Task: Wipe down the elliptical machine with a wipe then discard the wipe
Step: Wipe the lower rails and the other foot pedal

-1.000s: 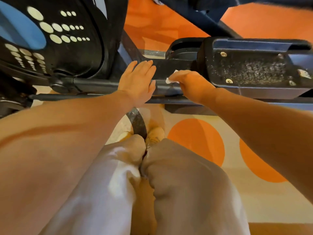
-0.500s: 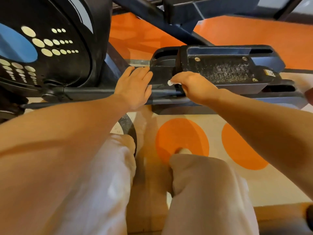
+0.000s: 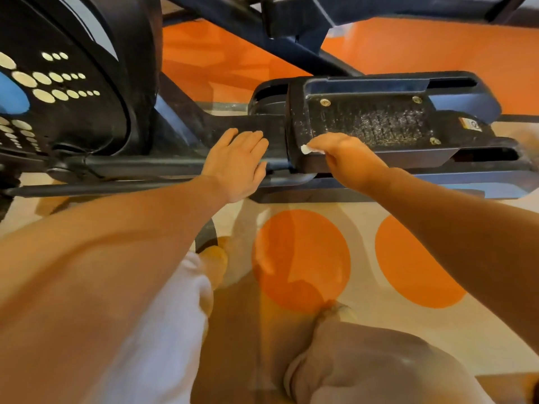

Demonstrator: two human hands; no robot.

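Note:
The black elliptical machine fills the upper half, with its flywheel housing (image 3: 67, 91) at left and a ribbed foot pedal (image 3: 376, 123) at right. My left hand (image 3: 237, 164) rests flat with straight fingers on the pedal arm (image 3: 140, 164) just left of the pedal. My right hand (image 3: 347, 161) grips a small white wipe (image 3: 306, 149) and presses it on the pedal's near front corner. Most of the wipe is hidden under the fingers.
The floor is beige with large orange circles (image 3: 300, 260) and an orange area (image 3: 221, 62) behind the machine. My knees in light trousers (image 3: 163, 330) and yellow shoes (image 3: 215, 260) sit below the hands. A second dark frame bar (image 3: 291, 42) crosses overhead.
My right hand with the wipe has slid right from the pedal arm onto the pedal's front corner. The left hand stays flat on the arm. My view has shifted and my knees have parted.

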